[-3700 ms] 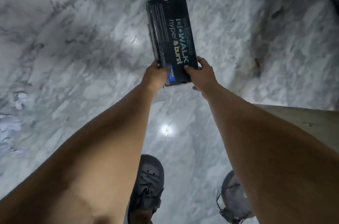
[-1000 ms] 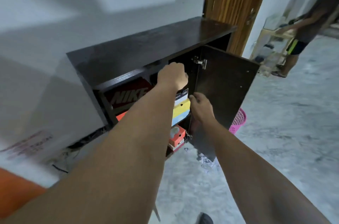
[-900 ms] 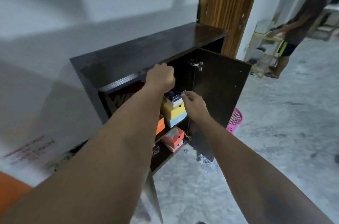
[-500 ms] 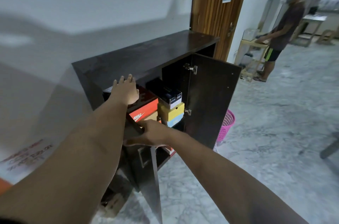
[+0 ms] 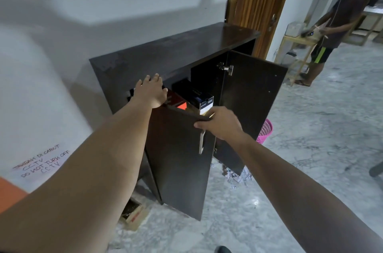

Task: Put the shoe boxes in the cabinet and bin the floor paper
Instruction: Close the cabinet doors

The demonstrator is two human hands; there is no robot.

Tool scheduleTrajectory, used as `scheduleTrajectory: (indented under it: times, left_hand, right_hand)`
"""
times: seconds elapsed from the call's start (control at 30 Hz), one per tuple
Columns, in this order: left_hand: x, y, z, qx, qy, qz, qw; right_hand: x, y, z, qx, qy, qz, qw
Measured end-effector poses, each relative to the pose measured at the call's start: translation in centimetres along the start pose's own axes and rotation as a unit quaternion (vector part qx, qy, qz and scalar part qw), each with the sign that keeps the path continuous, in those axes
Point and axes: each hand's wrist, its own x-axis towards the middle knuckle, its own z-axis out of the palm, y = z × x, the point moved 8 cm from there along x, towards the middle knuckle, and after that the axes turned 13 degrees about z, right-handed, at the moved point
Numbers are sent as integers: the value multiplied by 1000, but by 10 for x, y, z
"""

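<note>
Left hand (image 5: 150,92) lies flat, fingers straight, on the front edge of the dark cabinet (image 5: 176,49). Right hand (image 5: 220,123) has its grip curled over the top edge of the left door (image 5: 180,157), which stands ajar. Black shoe box (image 5: 194,95) sits inside, beside a red one (image 5: 176,101). Crumpled paper (image 5: 238,177) lies on the floor below the right door (image 5: 252,95), near the pink basket (image 5: 265,131).

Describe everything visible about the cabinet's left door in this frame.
The left door is a flat, dark brown, wood-look panel with a vertical metal bar handle near its free edge. It stands partly open, swung out from the cabinet. The right hand grips its top corner, thumb on the front face. Its lower edge hangs just above the floor.
</note>
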Motion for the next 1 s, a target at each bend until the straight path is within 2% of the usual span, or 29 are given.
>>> scheduleTrajectory:
  times: [0.1, 0.17, 0.33, 0.5, 0.67, 0.8, 1.0]
  left_hand:
    - [2, 3, -2, -7, 9, -4, 1000]
    - [7, 2, -5, -16, 12, -7, 1000]
    - [28, -9, -6, -20, -4, -9, 1000]
    - [48, -16, -2, -15, 13, -13, 1000]
    - [56, -17, 2, -14, 53, -26, 998]
    - [55, -18, 3, 7, 84, -28, 996]
    - [56, -17, 2, 12, 106, -41, 993]
  right_hand:
    - [21, 18, -14, 69, 112, 56, 990]
    - [34, 20, -15, 122, 128, 74, 981]
    - [76, 18, -9, 226, 122, 98, 961]
    - [117, 13, 10, 271, 99, 124, 949]
    - [156, 3, 43, 274, 42, 123, 953]
    - [180, -16, 60, 274, 26, 93, 957]
    - [209, -61, 81, 224, -13, 56, 973]
